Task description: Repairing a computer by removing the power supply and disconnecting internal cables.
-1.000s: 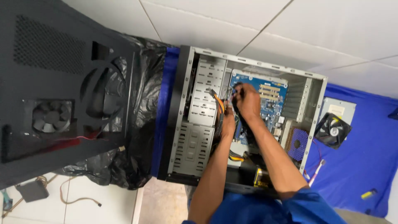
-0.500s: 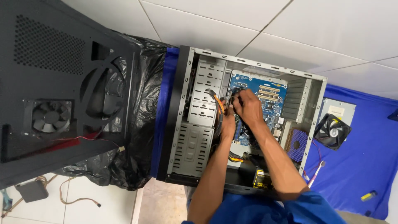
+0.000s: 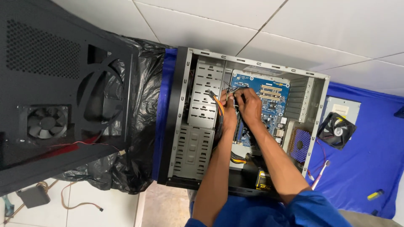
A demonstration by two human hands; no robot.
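Both hands meet in the middle of the frame, inside the open computer case [image 3: 182, 126] that lies on its side on a blue cloth [image 3: 370, 159]. The left hand [image 3: 228, 114] is closed around a bundle of orange and black cables [image 3: 218, 110] — its long axis runs roughly up and down the frame, alongside the grey drive cage [image 3: 202, 96]. The right hand [image 3: 249, 105] sits just to the right, touching the left, fingers pinched narrow on thin wires [image 3: 234, 89] at the upper-left edge of the blue motherboard [image 3: 273, 98]. The wire ends lie just above both hands, nearer the right one. A black side panel [image 3: 54, 84] with a fan fills the left — a loose fan [image 3: 336, 129] lies at the right.
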